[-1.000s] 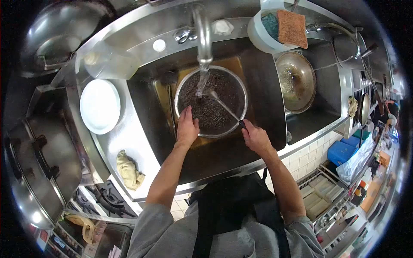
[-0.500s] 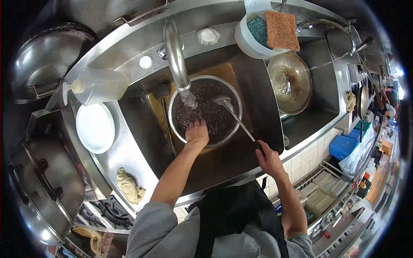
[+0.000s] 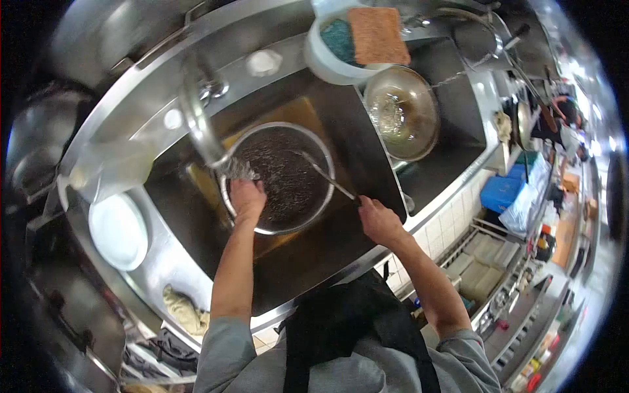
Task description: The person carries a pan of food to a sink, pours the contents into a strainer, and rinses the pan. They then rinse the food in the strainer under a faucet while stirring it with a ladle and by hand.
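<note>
Dark liquid fills a round metal bowl (image 3: 314, 219) in the left sink basin (image 3: 354, 242). Water runs from the faucet (image 3: 200, 131) over the fingers of my left hand (image 3: 247, 198), at the bowl's left edge. Those fingertips are partly hidden by the water, so their closure is unclear. My right hand (image 3: 380, 223) is wrapped round the dark handle of a metal ladle (image 3: 337, 186) at the basin's right side. The ladle's head dips into the dark liquid near the bowl's upper right.
A metal pan (image 3: 419, 131) with water sits in the right basin. Behind stands a white tub (image 3: 327, 65) with an orange sponge (image 3: 377, 36) on it. White plates (image 3: 118, 232), a cloth (image 3: 183, 309) and a plastic jug (image 3: 118, 167) are on the left.
The faucet has swung toward the left side of the bowl. My left hand has moved up under the stream. The ladle's head sits lower in the liquid, and the whole view has shifted.
</note>
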The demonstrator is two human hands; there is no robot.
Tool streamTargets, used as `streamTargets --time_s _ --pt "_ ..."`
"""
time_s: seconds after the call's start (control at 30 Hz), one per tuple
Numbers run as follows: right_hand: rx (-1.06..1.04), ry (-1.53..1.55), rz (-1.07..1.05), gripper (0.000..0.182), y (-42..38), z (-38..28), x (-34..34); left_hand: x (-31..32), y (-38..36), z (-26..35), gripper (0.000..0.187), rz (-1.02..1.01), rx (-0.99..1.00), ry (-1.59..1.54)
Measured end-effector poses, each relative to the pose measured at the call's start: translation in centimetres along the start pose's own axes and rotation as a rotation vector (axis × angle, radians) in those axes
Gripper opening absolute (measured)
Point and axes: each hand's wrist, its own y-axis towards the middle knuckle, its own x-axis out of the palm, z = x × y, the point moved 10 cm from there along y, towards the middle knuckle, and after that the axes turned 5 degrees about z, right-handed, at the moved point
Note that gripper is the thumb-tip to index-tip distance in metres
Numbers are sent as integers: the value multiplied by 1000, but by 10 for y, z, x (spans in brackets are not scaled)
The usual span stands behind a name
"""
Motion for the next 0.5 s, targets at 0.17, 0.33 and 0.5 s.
streamTargets --time_s 0.17,0.33,0.5 --pt "27 89 -134 32 3 -12 24 63 0 -25 62 -156 -130 -19" --pt "134 500 -318 31 3 -18 66 84 -29 -12 61 -408 -283 -124" --pt "490 908 -585 30 -26 -38 88 32 -61 22 44 -535 -176 -78"
